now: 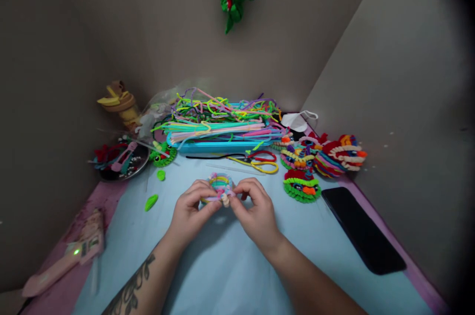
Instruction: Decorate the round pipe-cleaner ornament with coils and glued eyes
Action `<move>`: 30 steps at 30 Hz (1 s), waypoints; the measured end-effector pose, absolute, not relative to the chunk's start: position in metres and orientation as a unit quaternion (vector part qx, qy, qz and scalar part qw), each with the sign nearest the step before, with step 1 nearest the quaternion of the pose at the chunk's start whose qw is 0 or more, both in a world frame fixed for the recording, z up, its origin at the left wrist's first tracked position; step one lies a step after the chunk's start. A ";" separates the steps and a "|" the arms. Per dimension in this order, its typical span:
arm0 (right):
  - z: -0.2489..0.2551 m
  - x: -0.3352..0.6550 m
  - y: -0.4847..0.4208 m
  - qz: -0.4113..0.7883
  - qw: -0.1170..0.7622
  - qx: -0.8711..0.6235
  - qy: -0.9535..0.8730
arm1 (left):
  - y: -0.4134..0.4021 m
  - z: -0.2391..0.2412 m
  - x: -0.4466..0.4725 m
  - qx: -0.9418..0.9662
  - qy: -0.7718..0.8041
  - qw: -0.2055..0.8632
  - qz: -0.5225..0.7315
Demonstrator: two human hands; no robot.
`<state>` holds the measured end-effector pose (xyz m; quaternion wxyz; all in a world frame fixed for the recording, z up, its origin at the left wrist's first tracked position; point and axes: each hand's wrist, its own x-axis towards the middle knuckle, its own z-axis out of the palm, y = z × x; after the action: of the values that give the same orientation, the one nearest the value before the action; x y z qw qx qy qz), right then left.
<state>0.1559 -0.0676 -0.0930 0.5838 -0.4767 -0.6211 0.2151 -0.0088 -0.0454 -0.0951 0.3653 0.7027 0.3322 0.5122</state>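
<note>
2 grips (191, 208) (260, 209); 1 pastel ring (221, 191) btwn

Craft workspace, home or workshop can't tell: a blue-covered counter (124, 236) boxed in by plain walls (178, 32). Far side has a blue tray (222, 147) heaped with loose fuzzy stems (222, 129), scissors (246, 160) just in front, colorful fuzzy figures (302, 192) far right, pink glue-gun-like tool (55, 271) near left. Both hands (195, 202) pinch a pastel fuzzy piece (221, 192).
</note>
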 end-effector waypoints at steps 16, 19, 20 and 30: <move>-0.097 0.166 -0.063 0.196 0.542 -0.432 -0.694 | -0.044 -0.088 -0.010 0.729 0.350 0.348 0.474; -0.098 0.168 -0.062 0.196 0.539 -0.416 -0.706 | -0.043 -0.088 -0.009 0.735 0.349 0.343 0.469; -0.098 0.168 -0.061 0.198 0.537 -0.412 -0.709 | -0.043 -0.088 -0.009 0.737 0.348 0.341 0.468; -0.096 0.173 -0.057 0.239 0.465 -0.410 -0.748 | -0.043 -0.086 -0.009 0.760 0.353 0.321 0.440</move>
<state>0.1735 -0.0565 -0.0959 0.4645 -0.4102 -0.7475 0.2390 -0.0095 -0.0434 -0.0861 0.3213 0.7604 0.3532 0.4403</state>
